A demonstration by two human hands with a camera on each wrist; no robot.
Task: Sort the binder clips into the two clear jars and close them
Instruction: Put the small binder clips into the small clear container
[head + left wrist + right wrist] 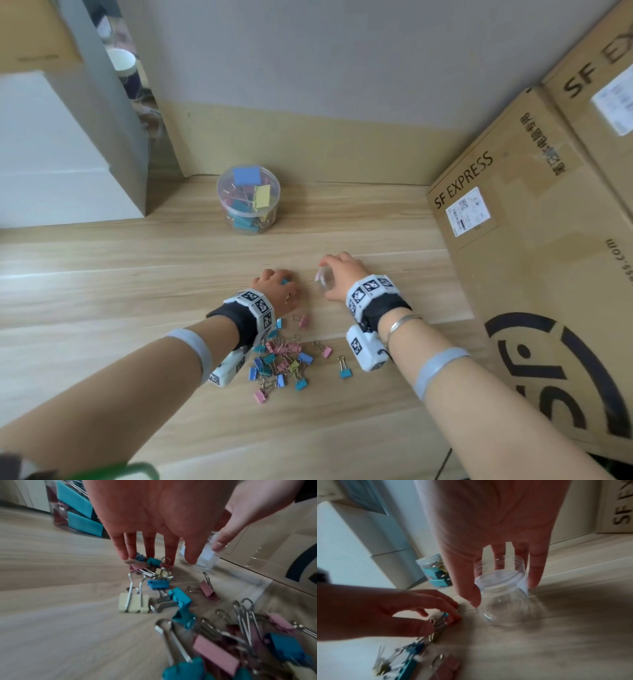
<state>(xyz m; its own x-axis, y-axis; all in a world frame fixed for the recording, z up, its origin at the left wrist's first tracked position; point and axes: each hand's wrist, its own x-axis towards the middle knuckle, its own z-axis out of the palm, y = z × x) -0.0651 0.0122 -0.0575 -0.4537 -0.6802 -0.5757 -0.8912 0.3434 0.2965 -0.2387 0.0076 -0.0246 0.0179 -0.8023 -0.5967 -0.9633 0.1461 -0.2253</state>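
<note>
My right hand point(337, 274) point(503, 592) grips a small clear jar point(324, 282) point(501, 608) on the wooden table point(120, 274), thumb on one side, fingers on the other. The jar is empty and has no lid on. Just left of it, my left hand point(274, 286) point(188, 553) point(436, 615) curls over a few small binder clips point(153, 561) point(440, 620) and pinches them against the table. A pile of small pink, blue and teal clips point(284, 359) point(223, 635) lies under my wrists. A larger clear jar point(248, 202) point(75, 513) point(436, 573) holding big clips stands farther back.
Big SF Express cardboard boxes point(531, 240) wall off the right side of the table. A white box point(51, 154) stands at the back left, with a paper cup point(120, 61) behind it. A wall runs along the back of the table.
</note>
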